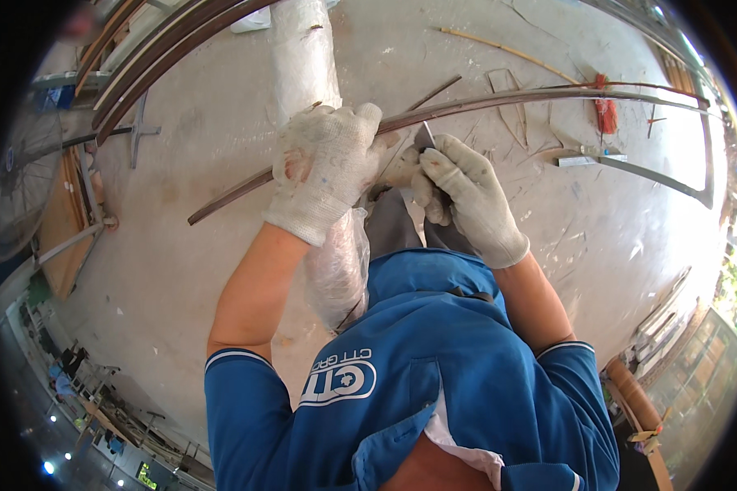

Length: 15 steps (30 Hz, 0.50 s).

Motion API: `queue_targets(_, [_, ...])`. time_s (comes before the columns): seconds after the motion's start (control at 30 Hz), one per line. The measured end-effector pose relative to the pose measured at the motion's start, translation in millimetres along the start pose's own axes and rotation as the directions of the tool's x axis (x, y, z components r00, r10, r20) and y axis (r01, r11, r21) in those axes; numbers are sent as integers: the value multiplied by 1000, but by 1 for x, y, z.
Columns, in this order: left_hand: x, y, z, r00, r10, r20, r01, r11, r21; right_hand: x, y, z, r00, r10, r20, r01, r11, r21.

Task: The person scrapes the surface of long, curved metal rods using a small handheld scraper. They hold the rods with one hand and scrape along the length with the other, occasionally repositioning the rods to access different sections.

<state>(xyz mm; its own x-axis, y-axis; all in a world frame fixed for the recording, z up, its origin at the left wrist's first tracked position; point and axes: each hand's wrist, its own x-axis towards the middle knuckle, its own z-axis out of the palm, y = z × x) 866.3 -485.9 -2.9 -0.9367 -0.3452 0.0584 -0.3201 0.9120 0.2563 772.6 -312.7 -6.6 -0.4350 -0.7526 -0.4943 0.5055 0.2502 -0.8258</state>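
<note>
My left hand [319, 168], in a pale knit work glove, is closed around a long brown strip [483, 101] that curves across the view. Just below that hand, and also beyond it, shows a long bundle wrapped in clear plastic [303, 61]. My right hand [471, 196], gloved likewise, is closed on a knife [425, 137]. Its short pointed blade sticks up beside the thumb, close under the strip. Most of the knife's dark handle is hidden in the fingers. Whether the blade touches the strip I cannot tell.
Several long brown profiles [168, 53] stretch along the upper left. A red bundle [605, 110] hangs by the strip's far right part, near a metal stand [655, 176]. A thin yellowish stick [508, 49] lies on the concrete floor [172, 270]. Wooden boards [64, 233] lean at left.
</note>
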Motion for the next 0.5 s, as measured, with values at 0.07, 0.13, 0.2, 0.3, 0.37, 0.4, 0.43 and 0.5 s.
queue_targets(0.07, [0, 0, 0, 1000, 4, -20, -5, 1000, -27, 6, 0, 5, 999, 32, 27, -33, 999, 21])
queue_targets(0.13, [-1, -1, 1, 1000, 3, 2, -3, 1000, -5, 10, 0, 9, 996, 53, 69, -55, 998, 28])
queue_targets(0.2, [-1, -1, 2, 1000, 9, -4, -9, 1000, 10, 11, -2, 10, 992, 90, 86, -91, 996, 8])
queue_targets(0.3, [0, -3, 3, 999, 25, -32, -25, 1000, 15, 11, -7, 9, 997, 58, 47, -57, 998, -22])
queue_targets(0.37, [0, -3, 2, 998, 46, -45, -46, 999, 10, 10, -11, 5, 999, 12, -36, -13, 1000, -24])
queue_targets(0.4, [-1, -2, 3, 999, 28, -43, -28, 1000, 3, 9, -12, 3, 998, -19, -60, 18, 1000, -17])
queue_targets(0.43, [-1, 0, 3, 999, 11, -41, -11, 1000, -4, 8, -13, -1, 996, -13, -87, 13, 1000, -3])
queue_targets(0.5, [-1, 2, 2, 999, -15, -30, 15, 1000, 0, 8, -14, -13, 994, -53, -96, 58, 997, 53])
